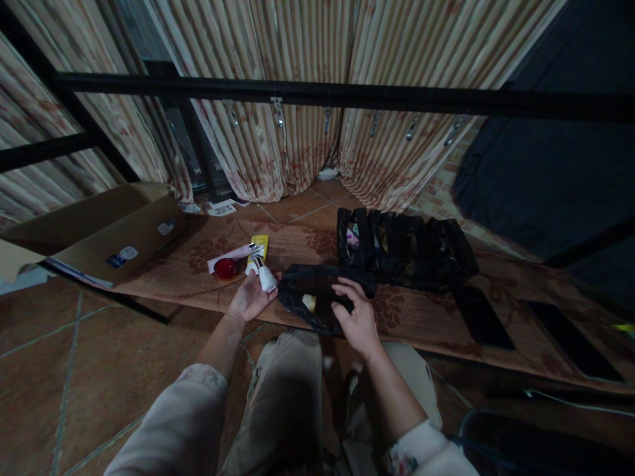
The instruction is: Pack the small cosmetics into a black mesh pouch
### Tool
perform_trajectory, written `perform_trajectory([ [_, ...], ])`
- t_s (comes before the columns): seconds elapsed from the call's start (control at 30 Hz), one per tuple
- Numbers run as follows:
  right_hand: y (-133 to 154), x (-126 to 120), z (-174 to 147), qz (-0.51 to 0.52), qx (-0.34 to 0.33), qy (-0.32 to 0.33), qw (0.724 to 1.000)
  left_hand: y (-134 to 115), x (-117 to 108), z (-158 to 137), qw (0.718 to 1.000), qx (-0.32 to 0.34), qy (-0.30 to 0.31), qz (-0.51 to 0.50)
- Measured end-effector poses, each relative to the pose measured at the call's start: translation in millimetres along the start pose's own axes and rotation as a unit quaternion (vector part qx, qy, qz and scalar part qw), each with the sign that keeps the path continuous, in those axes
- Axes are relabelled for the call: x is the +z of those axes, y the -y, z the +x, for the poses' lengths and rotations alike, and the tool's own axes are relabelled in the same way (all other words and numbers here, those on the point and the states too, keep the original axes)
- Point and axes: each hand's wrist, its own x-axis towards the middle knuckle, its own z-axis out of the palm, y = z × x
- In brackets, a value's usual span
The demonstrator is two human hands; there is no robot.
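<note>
Your left hand (252,296) has its fingers around a white bottle (268,281) with a shiny neck, held just beside the left end of a dark pouch (325,317) on the cloth-covered tabletop (307,238), while your right hand (360,317) lies over that pouch with thumb and fingers spread, nothing seen gripped in it. By the look of it you are partway: one pale item (309,302) shows at the pouch, though whether inside or on top you cannot tell from here, and the bottle is outside it. A red round container (225,268), a pale tube (233,255) and a yellow packet (262,243) lie loose beyond your left hand, and the black bags (407,251) to the right already hold things
</note>
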Motion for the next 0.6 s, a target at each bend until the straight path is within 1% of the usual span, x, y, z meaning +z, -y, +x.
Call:
perform_trajectory([
  [0.2, 0.2, 0.4, 0.0, 0.004, 0.004, 0.003, 1.000, 0.0, 1.8, -0.9, 1.000, 0.002, -0.011, -0.002],
  [0.37, 0.3, 0.4, -0.4, 0.007, 0.002, 0.000, 1.000, 0.0, 3.0, -1.1, 1.000, -0.001, -0.003, 0.000],
  [0.5, -2.1, 0.7, -0.2, 0.006, -0.003, -0.001, 1.000, 0.1, 0.5, -0.2, 1.000, 0.002, 0.008, 0.000],
  [0.6, -2.9, 0.9, 0.2, 0.005, 0.000, 0.001, 1.000, 0.1, -1.8, 0.8, 1.000, -0.001, 0.005, 0.000],
])
